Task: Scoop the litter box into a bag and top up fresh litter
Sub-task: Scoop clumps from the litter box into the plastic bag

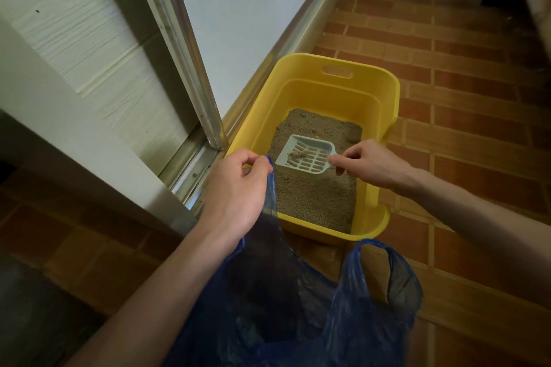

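Note:
A yellow litter box (381, 89) sits on the tiled floor, holding grey-brown litter (316, 199). Above the litter is a pale slotted scoop (307, 155) with a small clump in its left corner. My right hand (369, 164) pinches the scoop's handle at the right side. My left hand (238, 185) grips one handle of a dark blue plastic bag (298, 307), which hangs open in front of the box; the bag's other handle (387, 271) droops free.
A metal-framed sliding door (190, 48) and its track run along the box's left side. A white wall ledge (89, 140) lies at left. Terracotta brick-pattern tiles (465, 98) spread to the right and behind the box.

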Action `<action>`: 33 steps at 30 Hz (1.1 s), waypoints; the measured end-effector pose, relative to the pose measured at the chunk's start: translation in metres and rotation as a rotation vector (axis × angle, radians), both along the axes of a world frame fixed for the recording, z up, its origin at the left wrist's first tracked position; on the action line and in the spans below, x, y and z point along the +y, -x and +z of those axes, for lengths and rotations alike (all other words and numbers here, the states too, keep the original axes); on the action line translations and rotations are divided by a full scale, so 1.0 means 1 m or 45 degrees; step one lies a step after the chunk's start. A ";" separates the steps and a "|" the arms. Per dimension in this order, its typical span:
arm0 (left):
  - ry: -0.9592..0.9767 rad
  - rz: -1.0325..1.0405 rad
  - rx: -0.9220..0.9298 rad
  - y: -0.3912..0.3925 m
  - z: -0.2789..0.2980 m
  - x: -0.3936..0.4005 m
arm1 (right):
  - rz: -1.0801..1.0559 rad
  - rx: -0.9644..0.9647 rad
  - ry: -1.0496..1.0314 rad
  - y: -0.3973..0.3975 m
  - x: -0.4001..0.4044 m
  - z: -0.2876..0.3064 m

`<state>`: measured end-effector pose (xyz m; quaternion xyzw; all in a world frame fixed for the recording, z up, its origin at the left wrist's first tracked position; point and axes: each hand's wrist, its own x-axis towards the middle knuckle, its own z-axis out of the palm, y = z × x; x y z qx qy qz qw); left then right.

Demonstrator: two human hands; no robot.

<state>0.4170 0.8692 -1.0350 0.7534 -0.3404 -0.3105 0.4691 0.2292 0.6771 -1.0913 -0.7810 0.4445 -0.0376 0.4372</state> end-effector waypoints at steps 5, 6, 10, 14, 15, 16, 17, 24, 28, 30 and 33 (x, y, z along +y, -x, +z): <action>0.011 -0.008 0.049 0.009 0.002 -0.002 | -0.067 -0.040 0.036 0.018 0.015 0.016; 0.011 -0.012 0.052 0.011 0.003 -0.003 | -0.069 -0.037 0.054 0.022 0.019 0.020; 0.012 -0.052 0.067 0.020 0.006 -0.004 | -0.070 -0.069 0.080 0.037 0.035 0.038; 0.016 -0.072 0.083 0.027 0.011 -0.004 | -0.060 -0.106 0.040 0.054 0.058 0.053; 0.016 -0.076 0.083 0.028 0.012 -0.004 | -0.046 -0.113 0.015 0.058 0.065 0.056; 0.016 -0.080 0.081 0.029 0.013 -0.004 | -0.033 -0.116 -0.011 0.062 0.070 0.058; 0.014 -0.081 0.079 0.029 0.014 -0.004 | -0.028 -0.111 -0.031 0.066 0.075 0.059; 0.007 -0.082 0.058 0.031 0.018 -0.003 | 0.128 -0.025 0.025 0.080 0.113 0.067; 0.009 -0.089 0.071 0.033 0.020 0.000 | 0.246 0.080 0.163 0.081 0.132 0.063; 0.008 -0.088 0.084 0.033 0.019 0.000 | 0.301 0.161 0.291 0.079 0.140 0.059; 0.010 -0.095 0.087 0.032 0.018 0.001 | 0.397 0.261 0.522 0.073 0.150 0.054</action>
